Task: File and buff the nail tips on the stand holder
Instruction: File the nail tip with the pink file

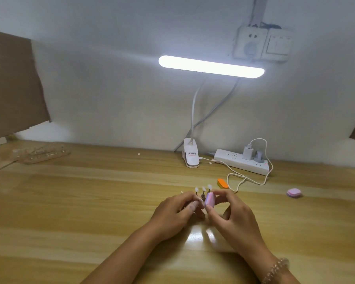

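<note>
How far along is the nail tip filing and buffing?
Done: cannot tell, the nail tips are too small. In hand: the right hand pinches a pink buffing block beside them; the left hand is at the stand. Left: unclear; the orange block lies aside.

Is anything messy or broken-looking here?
Nothing is spilled or plainly broken. The wall socket above the lamp looks crooked, with dark wires poking out over the switch beside it. A small white bit lies loose on the table, far from the nail tips.
</note>
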Demonstrator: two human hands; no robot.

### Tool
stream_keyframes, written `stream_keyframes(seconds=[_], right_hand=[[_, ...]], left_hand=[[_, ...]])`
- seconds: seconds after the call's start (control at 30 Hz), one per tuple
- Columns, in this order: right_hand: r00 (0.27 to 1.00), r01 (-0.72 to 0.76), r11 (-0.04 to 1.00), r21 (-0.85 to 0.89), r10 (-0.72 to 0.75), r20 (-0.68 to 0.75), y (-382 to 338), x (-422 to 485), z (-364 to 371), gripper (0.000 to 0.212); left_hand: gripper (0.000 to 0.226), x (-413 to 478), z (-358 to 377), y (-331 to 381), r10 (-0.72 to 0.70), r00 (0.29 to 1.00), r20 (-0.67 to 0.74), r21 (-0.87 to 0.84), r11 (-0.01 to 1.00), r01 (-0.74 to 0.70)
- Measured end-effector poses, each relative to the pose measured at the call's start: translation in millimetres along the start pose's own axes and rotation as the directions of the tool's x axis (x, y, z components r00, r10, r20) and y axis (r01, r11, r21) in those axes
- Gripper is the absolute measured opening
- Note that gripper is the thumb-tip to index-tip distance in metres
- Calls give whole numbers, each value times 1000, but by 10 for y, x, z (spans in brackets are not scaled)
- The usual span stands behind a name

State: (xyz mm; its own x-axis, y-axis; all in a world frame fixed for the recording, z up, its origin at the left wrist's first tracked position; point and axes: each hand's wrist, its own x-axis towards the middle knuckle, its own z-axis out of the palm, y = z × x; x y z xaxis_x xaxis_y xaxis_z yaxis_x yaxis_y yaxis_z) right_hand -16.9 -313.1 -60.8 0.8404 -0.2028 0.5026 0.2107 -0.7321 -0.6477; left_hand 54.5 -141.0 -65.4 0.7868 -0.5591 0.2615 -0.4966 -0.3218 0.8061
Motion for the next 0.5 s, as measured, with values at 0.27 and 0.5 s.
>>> stream_keyframes(seconds=[0.27,0.5], right_hand=[[1000,15,999,-35,-15,0,-15,-13,-8,26],[1000,-8,1000,4,8,-11,-24,-17,-15,26]], left_hand=[[17,-13,-21,12,7,1000,3,2,1000,-7],[16,-10,-15,7,-29,1000,-3,-73,997,29]])
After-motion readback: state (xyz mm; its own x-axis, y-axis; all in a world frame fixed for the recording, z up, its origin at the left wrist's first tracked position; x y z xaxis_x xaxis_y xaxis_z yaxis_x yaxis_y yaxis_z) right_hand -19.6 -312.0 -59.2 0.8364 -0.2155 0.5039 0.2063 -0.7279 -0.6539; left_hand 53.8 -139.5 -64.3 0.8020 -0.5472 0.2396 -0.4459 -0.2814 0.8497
